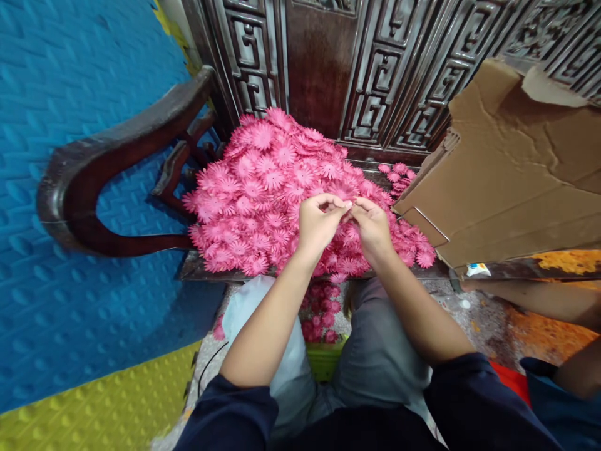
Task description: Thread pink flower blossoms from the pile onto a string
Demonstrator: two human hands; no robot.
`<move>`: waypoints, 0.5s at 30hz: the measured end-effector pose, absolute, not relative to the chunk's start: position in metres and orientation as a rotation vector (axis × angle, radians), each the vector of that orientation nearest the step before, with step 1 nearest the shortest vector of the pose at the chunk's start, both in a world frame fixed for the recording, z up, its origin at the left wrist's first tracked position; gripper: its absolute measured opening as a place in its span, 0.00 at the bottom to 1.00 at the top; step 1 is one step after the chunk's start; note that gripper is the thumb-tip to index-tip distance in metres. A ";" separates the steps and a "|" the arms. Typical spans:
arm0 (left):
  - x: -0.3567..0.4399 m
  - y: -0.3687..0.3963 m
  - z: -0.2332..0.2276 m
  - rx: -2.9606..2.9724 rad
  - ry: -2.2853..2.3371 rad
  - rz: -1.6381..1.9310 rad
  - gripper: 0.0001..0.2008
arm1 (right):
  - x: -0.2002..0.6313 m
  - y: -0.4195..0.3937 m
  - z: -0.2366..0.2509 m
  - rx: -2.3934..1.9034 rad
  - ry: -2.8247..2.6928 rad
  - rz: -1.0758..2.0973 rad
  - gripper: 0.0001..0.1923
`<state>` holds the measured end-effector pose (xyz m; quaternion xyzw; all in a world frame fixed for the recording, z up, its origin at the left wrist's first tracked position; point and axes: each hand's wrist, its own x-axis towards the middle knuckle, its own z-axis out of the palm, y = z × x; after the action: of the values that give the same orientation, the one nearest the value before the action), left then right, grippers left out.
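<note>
**Two hands pinching at the front of a pink flower heap**

Nearest the camera, dark blue sleeves and grey trousers are filling the bottom of the view. A green basket (326,360) is sitting low between the knees, with pink flowers lying in it and a white bag (263,313) resting just to its left.

Above that, the left hand (319,222) and the right hand (373,225) are meeting fingertip to fingertip over the near edge of the wooden bench seat (197,269). Both are pinching narrowly on something small at the point where they touch; it is too small to tell what it is. The hands are hovering right over the pile of pink flowers (267,188), which is covering most of the seat and reaching its front edge.

On the left, the curved armrest (117,144) is closing off that side, with blue foam matting (70,75) beyond it. On the right, a torn cardboard sheet (511,169) is leaning close beside the right hand, leaving only a thin strip of flowers between them. Another person's bare arm (530,300) is lying under the cardboard's lower edge.

Farthest back, the carved dark backrest (375,75) is standing directly behind the heap.
</note>
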<state>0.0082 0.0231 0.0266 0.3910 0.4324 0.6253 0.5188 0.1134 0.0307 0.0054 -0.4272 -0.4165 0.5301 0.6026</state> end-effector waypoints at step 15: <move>-0.006 0.026 0.031 1.032 1.021 1.457 0.06 | 0.117 0.027 0.019 -0.985 -1.106 1.129 0.10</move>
<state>-0.0061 0.0264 0.0307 0.4299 0.4251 0.6066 0.5163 0.1172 0.0267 0.0187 -0.4242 -0.4766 0.4864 0.5970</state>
